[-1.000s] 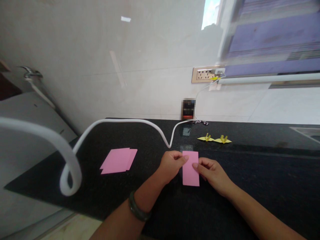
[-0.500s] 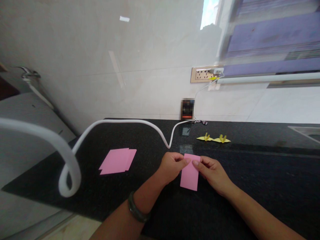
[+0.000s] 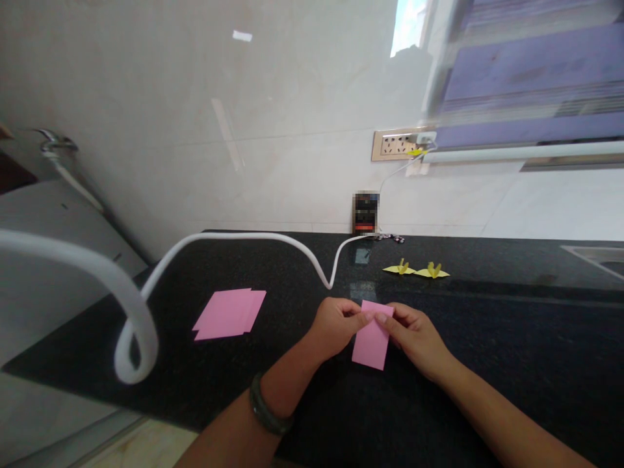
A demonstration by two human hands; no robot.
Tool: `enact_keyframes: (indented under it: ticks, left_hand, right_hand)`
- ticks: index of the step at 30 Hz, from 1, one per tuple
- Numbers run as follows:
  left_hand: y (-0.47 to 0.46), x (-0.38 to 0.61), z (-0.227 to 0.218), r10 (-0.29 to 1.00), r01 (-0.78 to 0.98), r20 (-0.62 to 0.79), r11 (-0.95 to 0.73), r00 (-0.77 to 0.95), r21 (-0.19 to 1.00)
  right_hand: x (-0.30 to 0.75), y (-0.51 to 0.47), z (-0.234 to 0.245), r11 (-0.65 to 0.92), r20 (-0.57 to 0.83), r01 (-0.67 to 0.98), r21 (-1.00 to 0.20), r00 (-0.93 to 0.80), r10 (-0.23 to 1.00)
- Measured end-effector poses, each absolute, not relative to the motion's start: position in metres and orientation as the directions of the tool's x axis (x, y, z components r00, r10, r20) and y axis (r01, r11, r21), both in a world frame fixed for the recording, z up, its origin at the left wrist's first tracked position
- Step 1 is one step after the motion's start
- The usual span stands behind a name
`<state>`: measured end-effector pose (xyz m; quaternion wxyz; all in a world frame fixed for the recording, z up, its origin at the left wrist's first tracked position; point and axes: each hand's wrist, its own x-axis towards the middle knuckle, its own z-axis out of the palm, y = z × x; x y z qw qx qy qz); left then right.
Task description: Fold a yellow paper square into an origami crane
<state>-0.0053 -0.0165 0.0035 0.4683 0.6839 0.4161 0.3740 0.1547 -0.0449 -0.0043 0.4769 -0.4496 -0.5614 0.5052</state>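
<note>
A narrow pink rectangle of paper (image 3: 371,344), seemingly folded, is held just above the dark counter. My left hand (image 3: 336,325) pinches it at the upper left, thumb on the front face. On the upper right edge my right hand (image 3: 413,333) grips it the same way, and the two thumb tips nearly meet. The fingers behind the paper are partly hidden. To the left lies a loose stack of pink paper sheets (image 3: 228,314), slightly fanned. Beyond my right hand stand two yellow folded paper cranes (image 3: 400,268) side by side.
A white flexible arm (image 3: 253,236) loops over the black speckled counter (image 3: 292,263) to a phone-like device (image 3: 365,213), its screen blurred, against the wall. A beaded strap (image 3: 392,238) lies beside it. Behind are a wall socket (image 3: 396,145) and, far right, a sink edge (image 3: 592,255).
The pink paper has tilted slightly, its top edge shifting a little to the right. Both hands keep their pinch, and the other things stay where they were.
</note>
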Motion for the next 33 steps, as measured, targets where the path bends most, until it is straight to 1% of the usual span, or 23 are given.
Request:
enact_keyframes:
  ticks: [3, 7, 11, 19, 23, 29, 31, 33]
  left_hand:
    - [-0.018, -0.005, 0.003, 0.912, 0.249, 0.127, -0.237, 0.391, 0.939]
    - [-0.021, -0.003, 0.004, 0.906, 0.284, 0.136, -0.264, 0.400, 0.922]
    - [-0.022, -0.003, 0.005, 0.904, 0.275, 0.144, -0.269, 0.403, 0.923]
    - [-0.018, -0.003, 0.006, 0.934, 0.248, 0.123, -0.213, 0.336, 0.945]
    - [-0.019, -0.002, 0.006, 0.929, 0.232, 0.123, -0.213, 0.349, 0.949]
    - [-0.023, -0.002, 0.007, 0.910, 0.255, 0.147, -0.259, 0.387, 0.931]
    - [-0.025, -0.002, 0.008, 0.901, 0.266, 0.169, -0.290, 0.400, 0.919]
    - [-0.026, -0.001, 0.009, 0.897, 0.282, 0.193, -0.320, 0.398, 0.904]
  right_hand:
    - [0.154, -0.046, -0.002, 0.096, 0.093, 0.021, -0.995, -0.102, 0.990]
    - [0.154, -0.046, 0.001, 0.092, 0.088, 0.037, -0.995, -0.101, 0.991]
    - [0.154, -0.046, 0.001, 0.091, 0.087, 0.026, -0.996, -0.106, 0.990]
    - [0.148, -0.048, 0.002, 0.002, 0.004, -0.014, -1.000, -0.153, 0.988]
    - [0.146, -0.048, 0.000, -0.038, -0.026, -0.083, -0.996, -0.137, 0.990]
    - [0.144, -0.046, -0.002, -0.092, -0.077, -0.185, -0.978, -0.087, 0.993]
    - [0.144, -0.046, -0.003, -0.091, -0.077, -0.191, -0.977, -0.080, 0.994]
    - [0.144, -0.046, -0.002, -0.073, -0.063, -0.162, -0.984, -0.065, 0.996]
